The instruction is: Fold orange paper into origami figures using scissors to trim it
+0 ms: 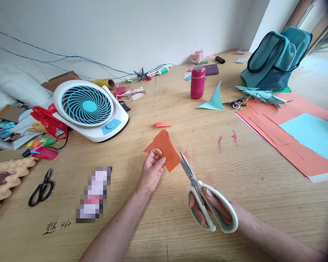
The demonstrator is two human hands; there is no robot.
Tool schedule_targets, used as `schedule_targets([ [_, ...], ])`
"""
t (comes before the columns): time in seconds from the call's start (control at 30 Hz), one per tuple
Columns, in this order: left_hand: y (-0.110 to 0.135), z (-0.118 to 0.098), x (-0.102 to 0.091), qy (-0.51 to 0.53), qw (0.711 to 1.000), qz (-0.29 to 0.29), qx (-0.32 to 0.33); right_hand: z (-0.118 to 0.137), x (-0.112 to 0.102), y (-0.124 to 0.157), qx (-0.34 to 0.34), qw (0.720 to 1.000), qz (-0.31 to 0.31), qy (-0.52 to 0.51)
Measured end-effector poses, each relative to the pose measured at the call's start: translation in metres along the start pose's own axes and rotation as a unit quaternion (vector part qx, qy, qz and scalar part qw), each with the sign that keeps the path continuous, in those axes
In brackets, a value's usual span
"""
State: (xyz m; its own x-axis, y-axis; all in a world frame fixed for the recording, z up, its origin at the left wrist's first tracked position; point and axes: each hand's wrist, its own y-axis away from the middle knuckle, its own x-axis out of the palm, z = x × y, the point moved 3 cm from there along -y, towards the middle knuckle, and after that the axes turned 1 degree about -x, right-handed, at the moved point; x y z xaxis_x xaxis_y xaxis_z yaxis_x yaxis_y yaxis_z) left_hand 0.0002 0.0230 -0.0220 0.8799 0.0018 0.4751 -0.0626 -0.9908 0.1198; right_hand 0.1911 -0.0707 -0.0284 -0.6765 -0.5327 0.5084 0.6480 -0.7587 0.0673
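Observation:
My left hand (pixel 152 171) pinches folded orange paper (pixel 168 149) between thumb and fingers, held above the wooden table. The paper shows several layers at its top edge. White-handled scissors (pixel 192 178) are in my right hand (pixel 207 203), with thumb and fingers through the two handle loops. Their blades point up and left, and the tips meet or nearly meet the right corner of the orange paper; whether they touch it I cannot tell. Just beyond the paper lies a small orange paper scrap (pixel 161 124).
A white fan (pixel 90 109) stands at the left, with black scissors (pixel 42 189) nearer. Toward the back are a pink thermos (pixel 197 83), a light-blue folded paper (pixel 213 100) and keys (pixel 237 104). Orange sheets (pixel 276 142) and a teal bag (pixel 276 62) occupy the right.

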Motion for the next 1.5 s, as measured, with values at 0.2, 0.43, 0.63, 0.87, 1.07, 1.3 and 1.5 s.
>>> schedule_targets([
  [0.2,-0.001,-0.001,-0.002,-0.005,1.0,0.006,-0.004,0.009,0.002,0.004,0.043,0.999,-0.026,0.018],
  [0.43,-0.002,-0.002,-0.004,-0.011,1.0,0.011,-0.003,0.009,-0.001,0.005,0.02,0.999,-0.02,0.031],
  [0.63,-0.001,-0.003,-0.003,-0.017,1.0,0.015,-0.002,0.01,0.001,0.006,0.043,0.998,-0.036,0.038],
  [0.87,0.0,-0.002,-0.002,-0.023,0.999,0.022,0.005,0.008,0.0,0.003,0.045,0.998,-0.03,0.032],
  [1.07,0.004,0.002,-0.001,-0.031,0.999,0.031,0.004,0.001,0.0,0.0,0.019,0.999,-0.029,-0.002],
  [1.3,0.004,0.002,0.001,-0.024,0.999,0.039,0.006,0.003,-0.002,0.002,0.019,0.999,-0.041,-0.005],
  [1.5,0.006,0.002,0.002,-0.024,0.999,0.037,0.007,0.01,0.003,0.003,0.031,0.999,-0.035,0.015],
])
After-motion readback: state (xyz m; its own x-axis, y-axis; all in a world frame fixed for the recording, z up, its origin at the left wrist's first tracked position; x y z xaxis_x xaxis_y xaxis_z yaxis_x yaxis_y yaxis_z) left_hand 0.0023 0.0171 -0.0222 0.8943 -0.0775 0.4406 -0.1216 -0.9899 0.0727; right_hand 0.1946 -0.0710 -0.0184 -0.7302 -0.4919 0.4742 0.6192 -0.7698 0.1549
